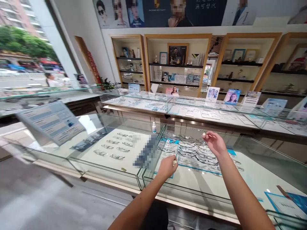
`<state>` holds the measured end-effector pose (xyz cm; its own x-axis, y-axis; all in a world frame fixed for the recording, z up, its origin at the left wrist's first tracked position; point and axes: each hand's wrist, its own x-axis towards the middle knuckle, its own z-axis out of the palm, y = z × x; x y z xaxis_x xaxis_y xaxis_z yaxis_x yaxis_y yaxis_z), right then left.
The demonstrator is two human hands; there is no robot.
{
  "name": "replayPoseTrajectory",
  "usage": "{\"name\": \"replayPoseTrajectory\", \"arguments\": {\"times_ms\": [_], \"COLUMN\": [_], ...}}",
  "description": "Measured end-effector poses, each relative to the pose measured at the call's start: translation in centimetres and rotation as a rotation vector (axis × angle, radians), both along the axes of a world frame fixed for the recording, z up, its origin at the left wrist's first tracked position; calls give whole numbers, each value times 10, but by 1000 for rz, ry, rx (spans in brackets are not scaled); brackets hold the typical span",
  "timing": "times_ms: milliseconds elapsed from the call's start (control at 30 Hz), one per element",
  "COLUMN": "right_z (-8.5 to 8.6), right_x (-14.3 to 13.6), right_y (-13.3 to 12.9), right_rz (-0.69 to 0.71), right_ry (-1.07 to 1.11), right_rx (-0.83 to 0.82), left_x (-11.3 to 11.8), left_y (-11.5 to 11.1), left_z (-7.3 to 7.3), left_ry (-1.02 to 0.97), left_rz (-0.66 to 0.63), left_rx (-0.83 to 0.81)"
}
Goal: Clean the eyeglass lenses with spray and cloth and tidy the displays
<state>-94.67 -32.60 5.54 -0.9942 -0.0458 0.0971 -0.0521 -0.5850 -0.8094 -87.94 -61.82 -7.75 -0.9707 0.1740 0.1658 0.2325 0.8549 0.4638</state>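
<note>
Over the glass display case (pixel 201 190), my left hand (pixel 167 166) is closed around a small whitish thing at its fingertips, too small to name. My right hand (pixel 214 142) is raised farther back and to the right, its fingers pinched on another small pale item that I cannot make out. Beneath and between both hands lie rows of eyeglasses (pixel 189 152) inside the case. A white bottle with a blue label (pixel 154 127) stands on the glass behind my left hand.
The left case holds more eyeglasses (pixel 123 149). A large tilted sign (pixel 50 123) stands on its glass at the left. Behind runs another glass counter (pixel 144 101) with small upright cards (pixel 232 96). Wood-framed shelves (pixel 176 65) line the back wall.
</note>
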Motion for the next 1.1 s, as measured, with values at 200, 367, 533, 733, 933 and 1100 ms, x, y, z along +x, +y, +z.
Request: {"name": "replayPoseTrajectory", "arguments": {"times_ms": [200,367,533,733,933,1100], "right_z": [-19,-37,-46,-51,-59,-70], "right_x": [2,-3,-10,-27,-36,-28], "right_y": [-32,-46,-54,-65,-72,-81], "right_rz": [185,365,513,588,577,578], "right_ry": [10,-14,-57,-96,-144,-172], "right_rx": [53,28,-78,-215,-218,-226], "left_x": [-1,2,-16,-63,-72,-71], "left_y": [-1,-2,2,20,8,5], "left_z": [-5,-7,-3,5,-12,-18], "left_ry": [-23,-43,-104,-273,-534,-572], "left_rz": [6,-9,-54,-191,-216,-220], "left_rx": [81,231,549,966,1426,1524]}}
